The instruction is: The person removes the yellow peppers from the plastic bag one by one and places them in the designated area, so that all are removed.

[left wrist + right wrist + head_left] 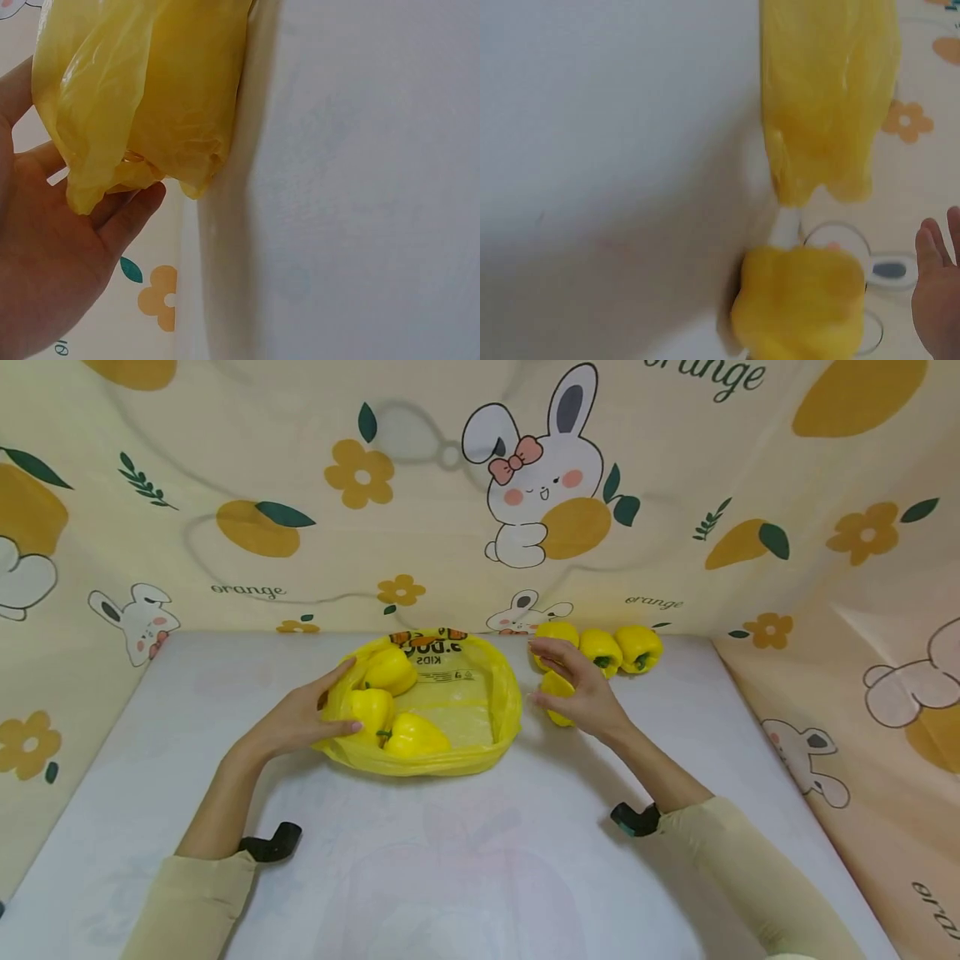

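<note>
Head view: a loose yellow pepper [557, 683] sits at three o'clock from the yellow bag [450, 763], probably light, firm and slick, best cupped around its sides. Right hand [588, 697], thumb and fingers apart, is empty, seemingly just clear; left hand [298, 718] grips the bag's nine o'clock side.

1. The bag [506, 710] sits on the surface [442, 868], three peppers [417, 737] inside toward its left.
2. Right of it lies one pepper [556, 684].
3. Behind that, three more peppers [602, 648] line up before the cloth [427, 539].
</note>
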`<state>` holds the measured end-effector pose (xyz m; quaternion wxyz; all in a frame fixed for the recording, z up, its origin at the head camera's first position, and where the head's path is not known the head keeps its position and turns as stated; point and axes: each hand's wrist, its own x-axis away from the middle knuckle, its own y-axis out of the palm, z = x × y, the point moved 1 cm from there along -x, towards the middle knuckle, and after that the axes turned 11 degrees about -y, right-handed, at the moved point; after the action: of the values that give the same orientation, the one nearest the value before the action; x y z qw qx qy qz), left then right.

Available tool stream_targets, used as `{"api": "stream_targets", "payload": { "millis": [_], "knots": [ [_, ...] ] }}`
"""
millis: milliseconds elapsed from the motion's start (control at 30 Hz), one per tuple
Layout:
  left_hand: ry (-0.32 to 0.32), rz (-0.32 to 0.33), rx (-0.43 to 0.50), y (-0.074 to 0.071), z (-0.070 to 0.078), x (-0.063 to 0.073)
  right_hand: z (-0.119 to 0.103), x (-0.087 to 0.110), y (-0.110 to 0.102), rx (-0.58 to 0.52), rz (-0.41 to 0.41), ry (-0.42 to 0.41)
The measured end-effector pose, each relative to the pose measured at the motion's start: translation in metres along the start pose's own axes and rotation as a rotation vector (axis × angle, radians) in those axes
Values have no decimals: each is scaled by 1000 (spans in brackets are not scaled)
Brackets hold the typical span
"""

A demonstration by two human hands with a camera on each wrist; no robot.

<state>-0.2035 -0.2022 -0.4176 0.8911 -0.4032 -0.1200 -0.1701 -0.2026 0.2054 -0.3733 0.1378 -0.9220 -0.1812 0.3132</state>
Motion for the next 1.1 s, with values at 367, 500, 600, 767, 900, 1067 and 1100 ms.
{"api": "stream_targets", "payload": {
  "millis": [367, 500, 600, 767, 900, 1067, 1100],
  "knots": [
    [2, 8, 2, -1, -1, 0, -10, -23, 33, -60, -242, -78],
    [14, 12, -7, -2, -1, -1, -9, -30, 43, -77, -345, -81],
    [17, 12, -12, -3, -1, -2, -6, -34, 49, -96, -394, -64],
    [5, 3, -21, -2, -1, -2, 10, -35, 62, -133, -441, -42],
    [-1, 2, -24, -1, -1, -1, 25, -36, 74, -170, -485, -49],
    [-6, 4, -21, 0, -2, -1, 31, -40, 87, -222, -582, -18],
    [-7, 3, -20, 0, -2, 0, 32, -41, 88, -224, -605, -12]
  ]
}}
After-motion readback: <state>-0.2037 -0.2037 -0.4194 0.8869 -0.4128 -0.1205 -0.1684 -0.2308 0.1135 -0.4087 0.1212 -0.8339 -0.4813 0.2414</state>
